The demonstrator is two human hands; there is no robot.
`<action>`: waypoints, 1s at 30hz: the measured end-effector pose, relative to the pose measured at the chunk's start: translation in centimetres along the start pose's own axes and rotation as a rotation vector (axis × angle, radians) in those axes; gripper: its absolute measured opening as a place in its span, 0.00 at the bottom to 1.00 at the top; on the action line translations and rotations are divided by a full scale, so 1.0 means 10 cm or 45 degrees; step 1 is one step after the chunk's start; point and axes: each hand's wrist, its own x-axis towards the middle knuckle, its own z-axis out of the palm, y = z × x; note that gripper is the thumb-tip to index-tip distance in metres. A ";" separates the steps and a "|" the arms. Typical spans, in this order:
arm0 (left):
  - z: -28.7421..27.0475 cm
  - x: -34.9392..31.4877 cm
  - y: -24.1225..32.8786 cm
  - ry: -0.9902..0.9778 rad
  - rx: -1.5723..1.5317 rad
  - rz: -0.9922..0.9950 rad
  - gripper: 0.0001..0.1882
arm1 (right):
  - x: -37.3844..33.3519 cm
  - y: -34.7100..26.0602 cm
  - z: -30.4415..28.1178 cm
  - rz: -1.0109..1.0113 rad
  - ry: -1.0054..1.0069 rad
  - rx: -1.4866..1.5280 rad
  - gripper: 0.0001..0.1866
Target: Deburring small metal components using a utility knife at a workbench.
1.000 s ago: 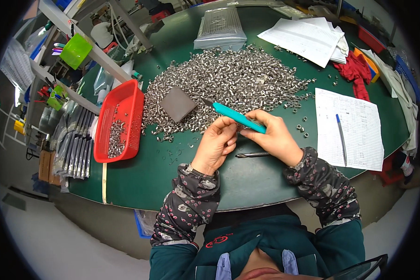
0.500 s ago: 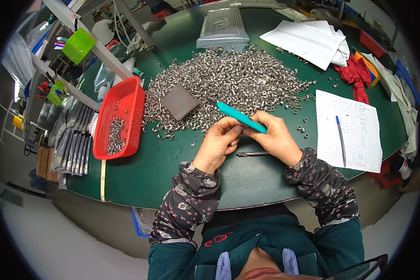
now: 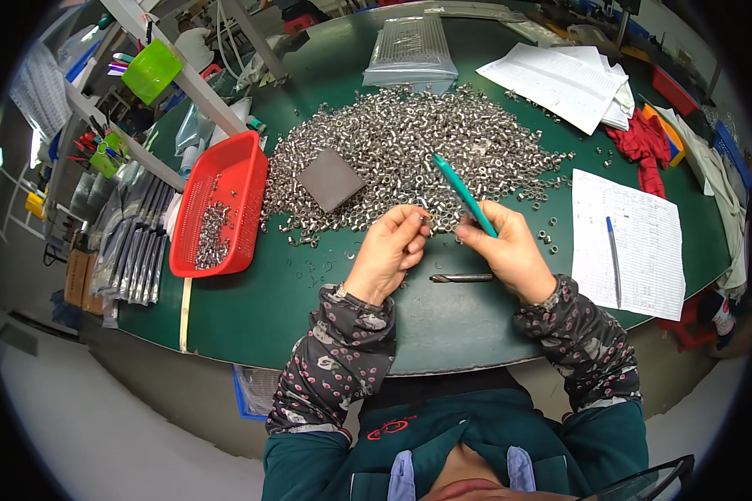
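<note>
My left hand (image 3: 390, 253) is closed in a pinch, with a small metal ring (image 3: 427, 219) mostly hidden between its thumb and fingertips. In my right hand (image 3: 513, 253) is a teal utility knife (image 3: 466, 194), gripped near its lower end and slanting up and left, apart from the ring. Beyond both hands spreads a big pile of small metal rings (image 3: 426, 142). A dark square block (image 3: 331, 180) rests tilted on the pile's left part. Just left of my right wrist, a twist drill bit (image 3: 461, 278) lies flat on the green table (image 3: 443, 330).
A red plastic basket (image 3: 249, 209) with some metal rings stands left of the pile. On the right lies a printed sheet (image 3: 643, 259) with a blue pen (image 3: 614, 262) on it. Farther back are more papers (image 3: 551, 79), a red cloth (image 3: 645, 154) and plastic-wrapped trays (image 3: 411, 50).
My right hand has swung the knife to a steeper angle and drawn it right, away from my left hand. The hands are farther apart; my left hand still pinches.
</note>
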 end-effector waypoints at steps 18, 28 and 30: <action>-0.23 0.02 0.07 0.087 -0.215 0.108 0.06 | -0.02 -0.11 -0.23 -0.118 -0.128 -0.702 0.17; -0.22 0.01 0.13 0.108 -0.340 0.107 0.05 | 0.03 -0.11 -0.33 0.023 -0.142 -0.936 0.18; -0.22 0.01 0.13 0.118 -0.345 0.106 0.05 | 0.02 -0.10 -0.33 0.029 -0.145 -0.930 0.18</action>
